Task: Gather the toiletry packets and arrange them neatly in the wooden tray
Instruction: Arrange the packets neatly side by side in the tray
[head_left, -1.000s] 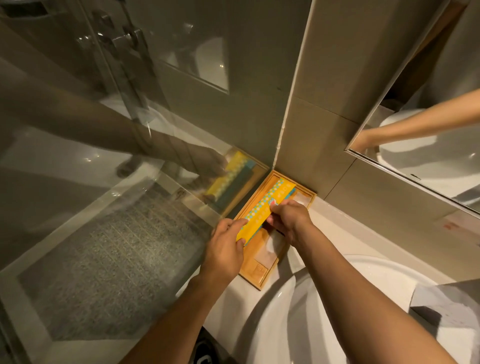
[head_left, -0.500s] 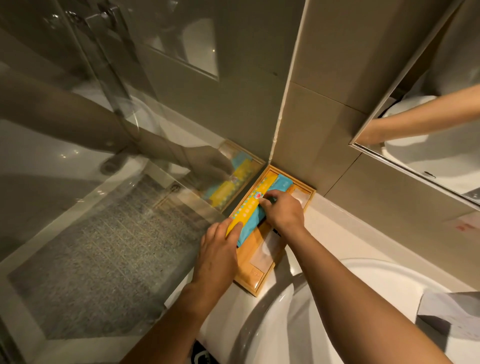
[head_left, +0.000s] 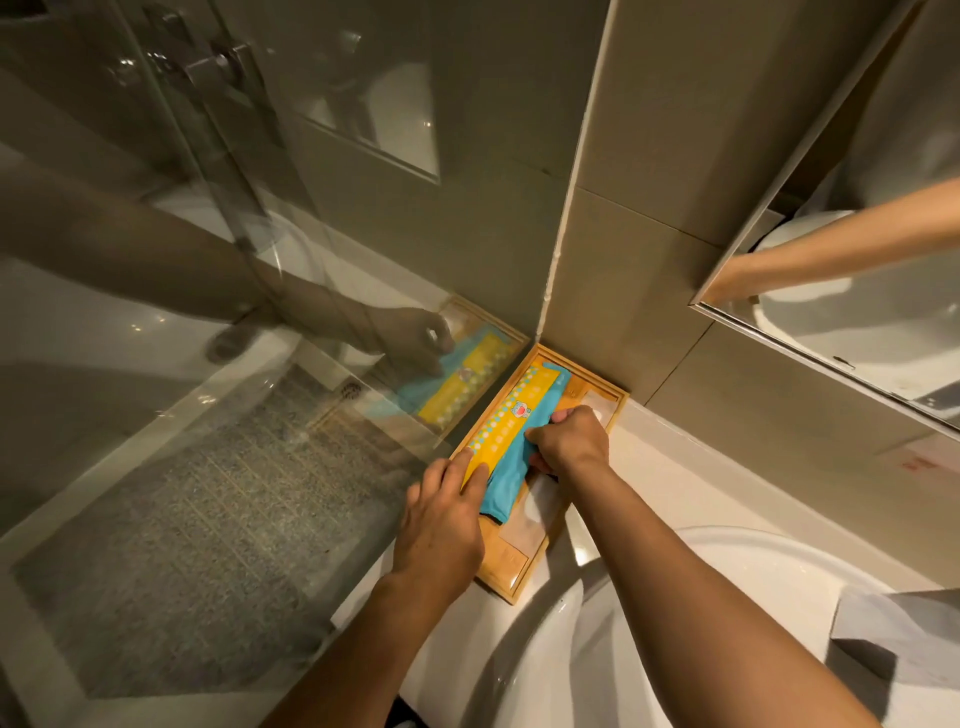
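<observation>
Two long flat packets, a glossy yellow packet (head_left: 511, 418) and a crinkled blue packet (head_left: 511, 475), lie lengthwise in the rectangular wooden tray (head_left: 511, 584) on the white counter (head_left: 670, 467), left hand (head_left: 441, 525) fingers flat at 7 o'clock, right hand (head_left: 569, 441) clenched on the blue one at 3 o'clock.

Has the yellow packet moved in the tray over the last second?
Yes. The yellow packet has shifted toward the glass-side edge of the wooden tray, uncovering the blue packet beside it, which the right hand presses.
</observation>
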